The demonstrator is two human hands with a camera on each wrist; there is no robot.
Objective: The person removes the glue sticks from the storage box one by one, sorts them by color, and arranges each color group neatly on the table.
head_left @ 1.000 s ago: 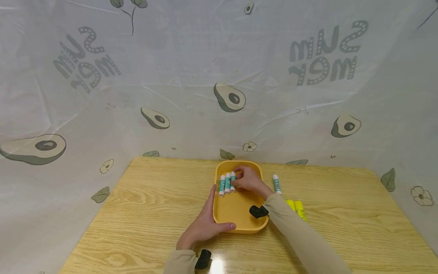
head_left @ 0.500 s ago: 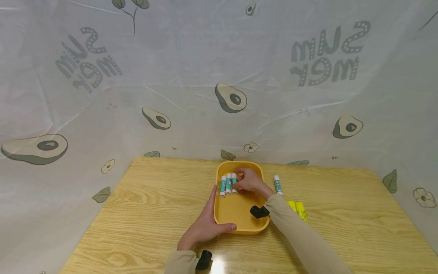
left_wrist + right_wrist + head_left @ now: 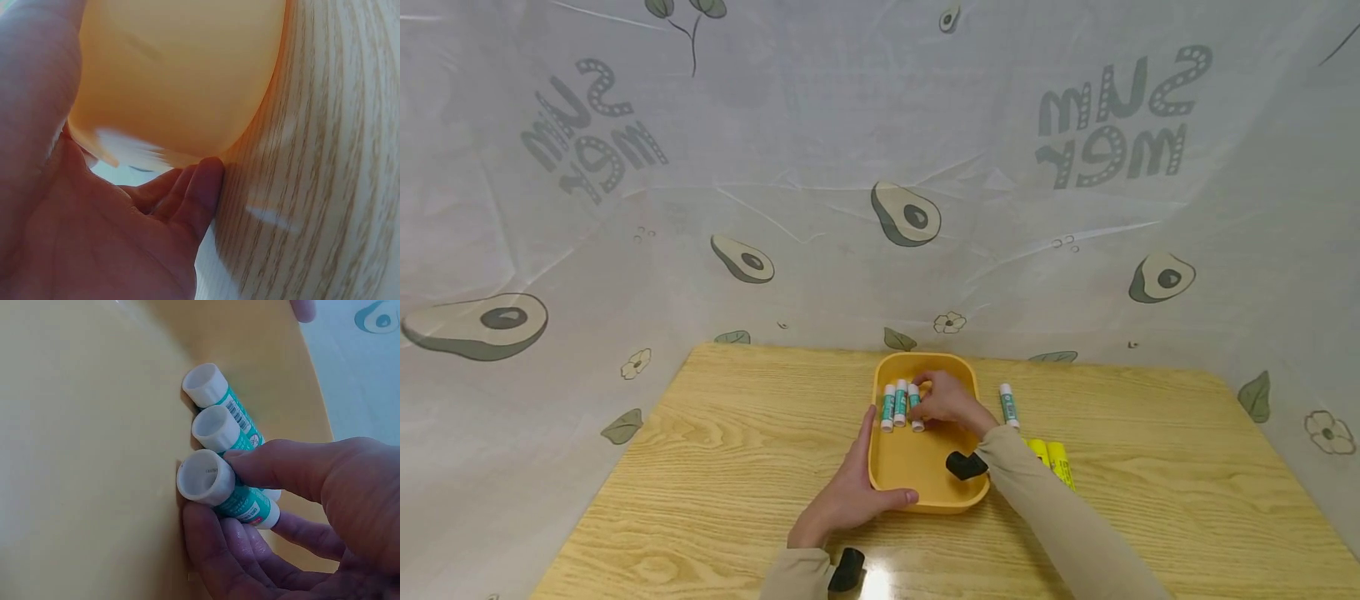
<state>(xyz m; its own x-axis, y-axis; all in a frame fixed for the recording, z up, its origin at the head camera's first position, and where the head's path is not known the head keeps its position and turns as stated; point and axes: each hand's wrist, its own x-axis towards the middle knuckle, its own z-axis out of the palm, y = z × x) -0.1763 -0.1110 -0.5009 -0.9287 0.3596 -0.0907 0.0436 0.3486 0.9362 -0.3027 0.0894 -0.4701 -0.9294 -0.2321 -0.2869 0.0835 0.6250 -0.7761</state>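
Observation:
A yellow-orange plastic tray (image 3: 913,467) sits on the wooden table, held at its near left corner by my left hand (image 3: 850,496). The left thumb lies along the near rim and the fingers along the left side; in the left wrist view the fingertips (image 3: 206,175) press the outer wall. Inside the tray my right hand (image 3: 951,398) pinches a white and green glue stick (image 3: 203,475) between thumb and fingers. Two like glue sticks, a middle one (image 3: 900,402) and a left one (image 3: 888,407), lie beside it in a row, roughly parallel.
Right of the tray, another white and green glue stick (image 3: 1008,406) lies on the table (image 3: 760,433). Nearer are two yellow tubes (image 3: 1060,462), partly behind the right sleeve (image 3: 1037,500). A pale printed curtain (image 3: 820,208) stands behind the table.
My right hand has drawn its glue stick slightly toward me, so it sits a little nearer than the middle one. The left hand keeps its hold on the tray.

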